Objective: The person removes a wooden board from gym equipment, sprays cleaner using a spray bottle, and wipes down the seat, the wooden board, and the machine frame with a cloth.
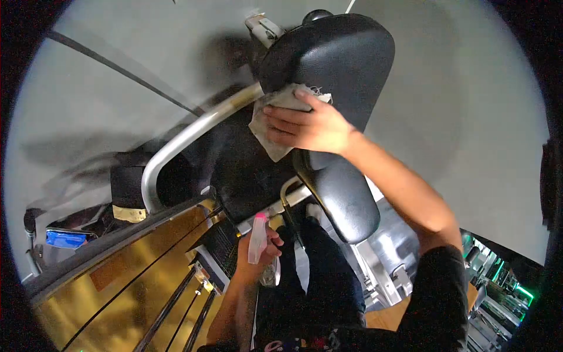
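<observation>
Black pad on a silver-framed machine, grey surface beyond.
Pale cloth: on pad, beneath right grip; pinched or merely pressed, cannot tell. Spray bottle: clasped in left grip, axis near upright in view, pink tip uppermost.

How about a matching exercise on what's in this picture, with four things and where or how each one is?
1. Thin grey-white cloth
2. Translucent spray bottle with a pink tip
3. Silver metal tube
4. Small bright blue object

A. Bent in a broad curve
B. Held in the left hand
C. Near the picture's left edge
D. Under the right hand, against black padding

Pairs: 1-D, 2-B, 3-A, 4-C
</observation>
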`<state>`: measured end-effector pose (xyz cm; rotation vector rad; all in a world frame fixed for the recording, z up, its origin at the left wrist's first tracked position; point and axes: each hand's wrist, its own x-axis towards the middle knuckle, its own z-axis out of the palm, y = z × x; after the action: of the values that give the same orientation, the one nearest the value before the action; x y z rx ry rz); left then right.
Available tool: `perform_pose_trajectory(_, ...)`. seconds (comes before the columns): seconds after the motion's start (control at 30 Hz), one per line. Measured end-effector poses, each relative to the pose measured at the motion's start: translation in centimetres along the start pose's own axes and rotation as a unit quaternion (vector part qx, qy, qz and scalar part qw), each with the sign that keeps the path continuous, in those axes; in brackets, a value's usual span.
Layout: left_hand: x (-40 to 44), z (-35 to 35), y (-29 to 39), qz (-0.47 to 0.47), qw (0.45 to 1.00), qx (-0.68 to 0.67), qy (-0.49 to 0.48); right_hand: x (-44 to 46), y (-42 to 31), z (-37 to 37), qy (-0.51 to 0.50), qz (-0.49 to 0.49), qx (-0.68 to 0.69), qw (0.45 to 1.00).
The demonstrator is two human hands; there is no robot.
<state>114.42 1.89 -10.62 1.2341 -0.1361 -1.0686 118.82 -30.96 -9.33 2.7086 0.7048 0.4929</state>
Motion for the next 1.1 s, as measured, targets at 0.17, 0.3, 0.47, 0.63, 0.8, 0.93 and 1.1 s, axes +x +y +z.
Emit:
perform_pose_trajectory(0.17, 1.9, -0.2, -1.7, -0.058, 0.998, -0.023, -0.012, 3.5, 6.5, -4.3, 0.114, 0.068, -0.078, 0.988)
perform_pose_trajectory(0.3, 3.5, 2.6, -3.9, -0.072, 0.997, 0.031, 0.017, 2.9, 12.0, -7.8, 0.029, 0.22, 0.002, 0.975)
perform_pose_trajectory(0.47, 2.4, 8.4, -0.2, -0.018, 0.986, 0.147, -0.075, 2.3, 12.6, -8.3, 0.001, 0.205, 0.068, 0.976)
perform_pose_trajectory(0.63, 1.4, 10.4, -0.6, -0.034, 0.989, 0.126, -0.068, 2.3, 12.3, -6.9, 0.076, 0.201, 0.087, 0.973)
perform_pose_trajectory(0.8, 1.7, 10.5, -0.9, -0.047, 0.995, 0.083, -0.042, 3.7, 10.1, -7.3, 0.085, 0.092, 0.06, 0.99)
perform_pose_trajectory(0.93, 2.4, 10.6, -0.4, -0.013, 0.992, 0.125, -0.012, 1.8, 12.9, -7.6, 0.069, 0.054, 0.064, 0.994)
perform_pose_trajectory(1.1, 2.2, 9.6, 0.3, 0.051, 0.989, 0.139, -0.02, -2.2, 17.0, -5.7, 0.084, 0.292, 0.079, 0.949)
